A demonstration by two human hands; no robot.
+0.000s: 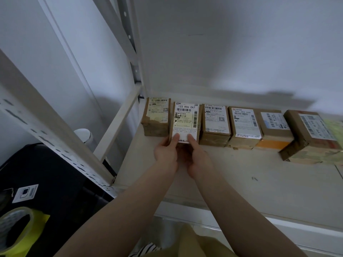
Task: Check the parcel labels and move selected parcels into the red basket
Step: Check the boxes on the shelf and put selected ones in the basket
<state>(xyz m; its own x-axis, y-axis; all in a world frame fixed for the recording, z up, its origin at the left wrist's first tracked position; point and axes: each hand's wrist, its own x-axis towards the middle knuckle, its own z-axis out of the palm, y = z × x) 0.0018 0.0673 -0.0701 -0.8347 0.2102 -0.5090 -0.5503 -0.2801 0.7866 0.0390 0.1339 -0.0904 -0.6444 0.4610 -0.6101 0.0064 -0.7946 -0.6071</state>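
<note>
Several brown cardboard parcels with white labels stand in a row at the back of a white shelf (232,175). The second parcel from the left (185,119) carries a label reading "133 R06 0A7". My left hand (167,153) and my right hand (196,156) both grip its near end, thumbs pressed on the label's lower edge. To its left is a worn parcel (156,117) with a torn label. On its right sit a further parcel (215,123), then one more (245,125), then others. No red basket is in view.
White slotted shelf uprights (46,130) run along the left. Below left lie a black case (46,179) with a small sticker, a roll of yellow tape (16,229) and a white cylindrical object (84,135). The white wall (232,52) rises behind the parcels.
</note>
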